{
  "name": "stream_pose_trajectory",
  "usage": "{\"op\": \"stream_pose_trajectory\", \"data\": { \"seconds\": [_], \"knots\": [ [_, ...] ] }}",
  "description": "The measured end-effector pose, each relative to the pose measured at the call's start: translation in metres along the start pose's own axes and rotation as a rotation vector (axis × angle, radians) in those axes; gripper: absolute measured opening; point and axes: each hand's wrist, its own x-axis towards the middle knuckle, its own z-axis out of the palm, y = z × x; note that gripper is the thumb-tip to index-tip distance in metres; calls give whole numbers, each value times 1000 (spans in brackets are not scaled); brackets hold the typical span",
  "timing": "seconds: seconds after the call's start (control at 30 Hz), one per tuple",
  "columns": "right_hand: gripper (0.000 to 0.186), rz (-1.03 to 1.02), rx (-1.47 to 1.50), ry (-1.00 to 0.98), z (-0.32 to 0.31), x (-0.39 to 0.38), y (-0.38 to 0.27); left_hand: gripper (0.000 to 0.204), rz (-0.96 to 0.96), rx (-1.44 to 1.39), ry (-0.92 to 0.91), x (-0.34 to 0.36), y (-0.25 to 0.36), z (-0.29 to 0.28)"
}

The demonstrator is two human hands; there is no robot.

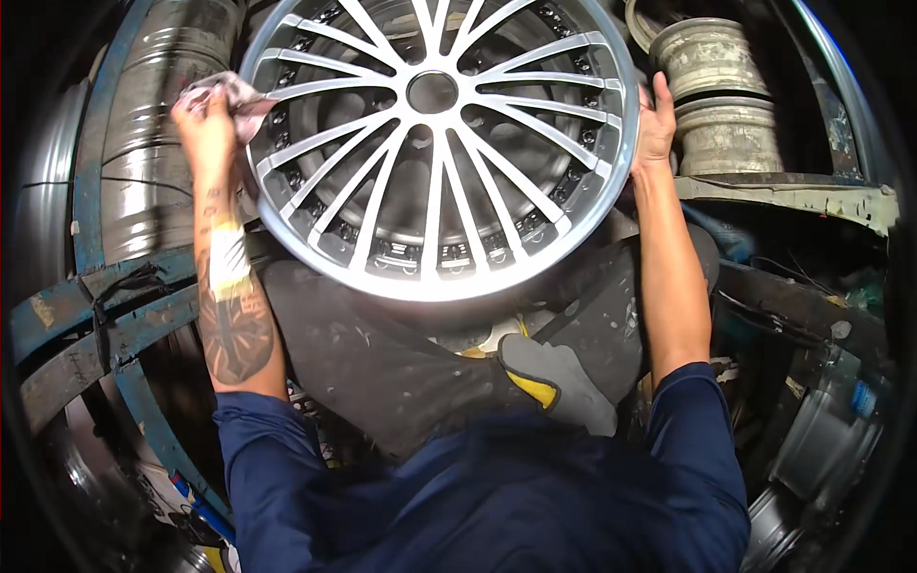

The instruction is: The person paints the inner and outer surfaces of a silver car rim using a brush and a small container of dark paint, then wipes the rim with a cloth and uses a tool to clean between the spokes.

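Hands, well apart, flank a large silver wheel (441, 121) with many slim spokes. The left hand (212, 134) is closed around a crumpled, pale pinkish cloth (250, 107) and presses it against the wheel's left edge. The right hand (653, 134) touches the opposite edge, its thumb standing up clear of the metal; the other fingers are mostly hidden behind the wheel, so whether they are clamped on it cannot be told.

The wheel lies in front of the person, above the knees, its spoked face toward the viewer and its top cut off by the upper edge of the view. A dark round form shows through the spokes; what it is cannot be made out.

The left forearm bears tattoos and a bright, pale band (229, 256). Both arms come from the short sleeves of a navy shirt (497, 497). Between dark, speckled trouser legs (382, 372) lies a grey piece of fabric with yellow (568, 382), perhaps a glove.

Farther out at the left, metallic cylinders (158, 143) stand in a column beside a blue-painted metal frame (91, 181). At the right, two dull, worn wheel barrels (721, 134) sit one above the other, just above a pale, chipped beam (798, 199). Greyish metal wheels (817, 444) fill the shadowy lower right.
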Motion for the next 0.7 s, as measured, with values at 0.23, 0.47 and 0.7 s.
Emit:
{"op": "stream_pose_trajectory", "data": {
  "seconds": [0.23,0.47,0.7],
  "knots": [
    [63,-18,2,94,-9,-13,0,41,-93,-14,-106,-20,-10,35],
    [57,-141,-944,363,-20,-6,-25,42,-145,-183,-64,-4,-26,46],
    [50,-495,-1267,191,47,-49,-44,50,-284,-292,36,-16,-13,29]
  ]
}}
